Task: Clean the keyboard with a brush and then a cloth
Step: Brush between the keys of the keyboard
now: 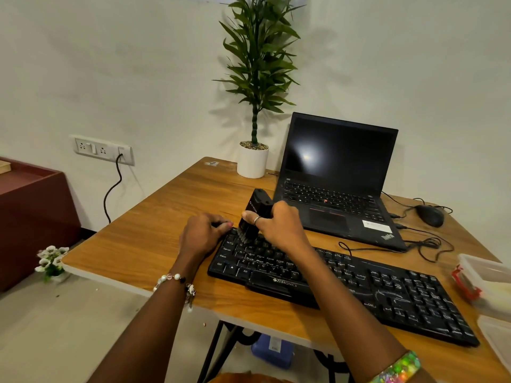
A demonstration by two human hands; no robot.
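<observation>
Keyboard [359, 283], one black Zebronics board, lies slantwise on the wooden table [154, 222] under both our hands, its near edge close to the table's front edge. Our right hand [279, 225] curls round one black brush [253, 214], bristles down on the top-left keys. Our left hand [204, 230], just left of the brush, grips the keyboard's upper-left corner with bent fingers. Beyond the right hand stands one open laptop [340, 172]; right of it, one mouse [430, 215]. One potted plant [253, 158] sits beyond both hands. Bare tabletop stretches left of our left hand. Clear plastic containers [486, 275] crowd the edge far right.
</observation>
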